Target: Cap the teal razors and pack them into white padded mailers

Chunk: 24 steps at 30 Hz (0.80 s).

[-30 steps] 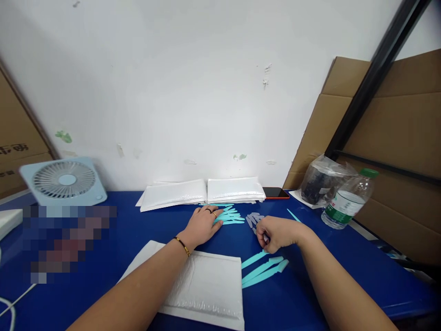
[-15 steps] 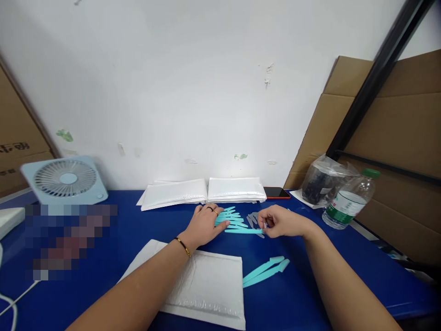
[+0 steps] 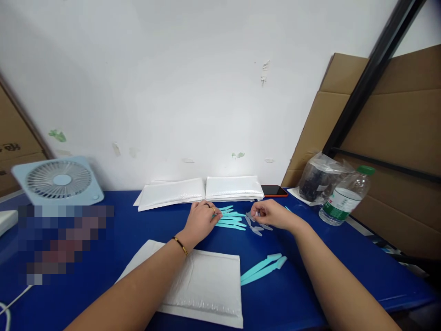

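My left hand is closed, thumb and forefinger pinching the end of a turquoise eyebrow razor that points to the right. Under and around it lie several more turquoise razors, side by side on the blue table. My right hand is pinched shut by that razor's far end; what its fingertips hold is too small to make out. Several translucent grey covers are scattered below those fingers. Two turquoise razors stick out from the right edge of a white padded envelope, which lies partly beneath my left forearm.
White padded envelopes are stacked along the wall, with a phone beside them. On the right stand a bagged dark container and a water bottle. A light blue fan stands at left. Cardboard leans behind.
The lower razor between my hands has gone from its place, and a razor is now held higher up in the left fingers. My right hand has shifted slightly left, uncovering more grey covers.
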Each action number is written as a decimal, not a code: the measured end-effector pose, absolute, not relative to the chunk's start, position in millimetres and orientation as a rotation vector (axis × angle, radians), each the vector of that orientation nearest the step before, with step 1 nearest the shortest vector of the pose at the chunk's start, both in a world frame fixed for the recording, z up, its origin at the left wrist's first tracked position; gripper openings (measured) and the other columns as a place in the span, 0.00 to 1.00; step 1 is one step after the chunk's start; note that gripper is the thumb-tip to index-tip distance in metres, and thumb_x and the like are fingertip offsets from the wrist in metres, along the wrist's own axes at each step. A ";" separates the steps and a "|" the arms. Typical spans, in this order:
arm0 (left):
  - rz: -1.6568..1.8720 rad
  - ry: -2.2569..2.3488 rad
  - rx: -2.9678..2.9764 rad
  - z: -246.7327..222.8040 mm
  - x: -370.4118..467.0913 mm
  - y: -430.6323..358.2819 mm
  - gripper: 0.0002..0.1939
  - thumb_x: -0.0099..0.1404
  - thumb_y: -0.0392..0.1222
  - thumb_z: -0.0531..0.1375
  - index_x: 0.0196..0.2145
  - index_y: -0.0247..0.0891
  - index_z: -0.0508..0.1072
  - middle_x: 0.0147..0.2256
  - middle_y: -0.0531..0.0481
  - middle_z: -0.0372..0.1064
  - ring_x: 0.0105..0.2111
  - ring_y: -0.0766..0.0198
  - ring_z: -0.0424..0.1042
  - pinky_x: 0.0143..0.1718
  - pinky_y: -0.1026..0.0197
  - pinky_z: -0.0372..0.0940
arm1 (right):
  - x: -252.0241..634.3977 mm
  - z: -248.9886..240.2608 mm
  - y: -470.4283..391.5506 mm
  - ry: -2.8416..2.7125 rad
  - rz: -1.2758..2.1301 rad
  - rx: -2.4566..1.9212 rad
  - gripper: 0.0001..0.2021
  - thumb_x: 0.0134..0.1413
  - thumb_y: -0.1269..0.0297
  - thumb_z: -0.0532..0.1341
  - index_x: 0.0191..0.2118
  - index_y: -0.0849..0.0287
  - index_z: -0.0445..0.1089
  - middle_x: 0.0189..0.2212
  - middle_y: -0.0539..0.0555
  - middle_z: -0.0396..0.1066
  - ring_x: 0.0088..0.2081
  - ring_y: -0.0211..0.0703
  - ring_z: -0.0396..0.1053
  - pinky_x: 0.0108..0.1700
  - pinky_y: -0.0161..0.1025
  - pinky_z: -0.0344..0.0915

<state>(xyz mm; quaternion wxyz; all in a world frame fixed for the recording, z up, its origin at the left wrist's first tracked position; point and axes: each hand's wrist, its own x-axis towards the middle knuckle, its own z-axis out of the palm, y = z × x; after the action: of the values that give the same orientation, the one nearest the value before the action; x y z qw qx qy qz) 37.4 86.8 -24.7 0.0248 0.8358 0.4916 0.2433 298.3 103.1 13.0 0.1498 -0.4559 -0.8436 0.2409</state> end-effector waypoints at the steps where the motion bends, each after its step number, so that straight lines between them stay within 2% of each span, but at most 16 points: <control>1: 0.754 1.546 2.566 -25.5 34.7 88.4 0.13 0.65 0.48 0.51 0.36 0.46 0.74 0.39 0.53 0.70 0.44 0.58 0.62 0.46 0.52 0.51 | 302.4 16.2 102.3 -2.414 0.726 -1.348 0.08 0.44 0.64 0.58 0.32 0.62 0.69 0.20 0.49 0.65 0.21 0.33 0.59 0.23 0.29 0.54; 4: 0.754 1.540 2.567 -28.4 29.9 91.5 0.14 0.64 0.49 0.52 0.45 0.50 0.70 0.47 0.53 0.66 0.50 0.56 0.60 0.50 0.51 0.50 | 310.7 27.6 94.8 -2.491 0.845 -1.324 0.11 0.43 0.61 0.60 0.31 0.63 0.71 0.22 0.50 0.68 0.22 0.34 0.60 0.24 0.30 0.55; 6: 0.705 1.481 2.583 -30.2 29.2 92.1 0.16 0.65 0.49 0.50 0.48 0.50 0.69 0.50 0.52 0.64 0.52 0.56 0.59 0.51 0.51 0.51 | 311.5 32.6 87.8 -2.624 0.960 -1.259 0.11 0.39 0.60 0.63 0.30 0.62 0.73 0.23 0.49 0.68 0.24 0.34 0.61 0.25 0.30 0.56; 10: 0.637 1.407 2.551 -31.6 30.1 92.2 0.15 0.65 0.47 0.49 0.46 0.47 0.71 0.46 0.51 0.67 0.46 0.59 0.64 0.46 0.58 0.57 | 302.8 28.4 79.9 -2.867 1.090 -1.371 0.15 0.29 0.62 0.67 0.30 0.61 0.74 0.22 0.48 0.67 0.23 0.36 0.62 0.23 0.30 0.55; 16: 0.804 1.451 2.517 -23.3 35.2 86.1 0.16 0.64 0.47 0.51 0.47 0.45 0.70 0.44 0.49 0.67 0.46 0.57 0.63 0.46 0.55 0.57 | 290.7 15.7 80.8 -2.960 0.961 -1.385 0.11 0.30 0.71 0.61 0.27 0.60 0.73 0.21 0.47 0.68 0.22 0.35 0.61 0.22 0.31 0.53; 20: 0.836 1.255 2.480 -13.9 45.1 73.5 0.17 0.66 0.51 0.48 0.44 0.45 0.71 0.42 0.51 0.69 0.44 0.59 0.65 0.46 0.56 0.57 | 294.6 20.5 81.7 -2.861 0.884 -1.339 0.09 0.30 0.72 0.59 0.26 0.60 0.70 0.21 0.46 0.66 0.22 0.33 0.60 0.22 0.30 0.53; 24: 0.708 1.108 2.514 -15.4 55.3 67.6 0.15 0.62 0.54 0.53 0.40 0.45 0.72 0.38 0.53 0.72 0.40 0.61 0.67 0.44 0.58 0.56 | 294.7 26.8 81.7 -2.655 0.762 -1.248 0.06 0.36 0.70 0.58 0.27 0.60 0.68 0.20 0.46 0.63 0.22 0.32 0.59 0.23 0.29 0.53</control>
<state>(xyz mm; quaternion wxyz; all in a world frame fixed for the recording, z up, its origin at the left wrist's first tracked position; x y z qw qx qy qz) 55.3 67.6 -15.4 0.1518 0.8758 0.3862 0.2466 294.7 81.7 26.8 0.0552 -0.4112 -0.8746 0.2510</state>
